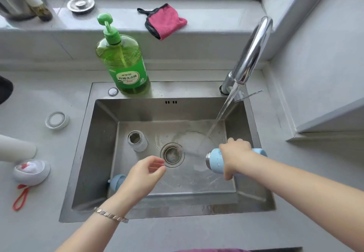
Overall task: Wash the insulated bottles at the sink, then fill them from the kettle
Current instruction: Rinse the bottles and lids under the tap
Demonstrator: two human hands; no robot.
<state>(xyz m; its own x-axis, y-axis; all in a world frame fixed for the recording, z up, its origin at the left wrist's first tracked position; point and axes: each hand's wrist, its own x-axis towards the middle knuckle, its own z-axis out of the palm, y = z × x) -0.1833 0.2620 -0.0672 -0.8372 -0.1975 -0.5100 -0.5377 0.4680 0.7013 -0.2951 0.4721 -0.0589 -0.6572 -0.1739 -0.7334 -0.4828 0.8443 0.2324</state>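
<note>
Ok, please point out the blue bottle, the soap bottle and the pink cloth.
blue bottle (216, 162): head view, body near the steel mouth.
soap bottle (123, 59): head view, green body.
pink cloth (167, 22): head view, its middle.

light-blue bottle (215, 162) on its side, open steel mouth leftward, white bottle (137, 140) upright, uncapped, left of drain (172, 154)
</note>
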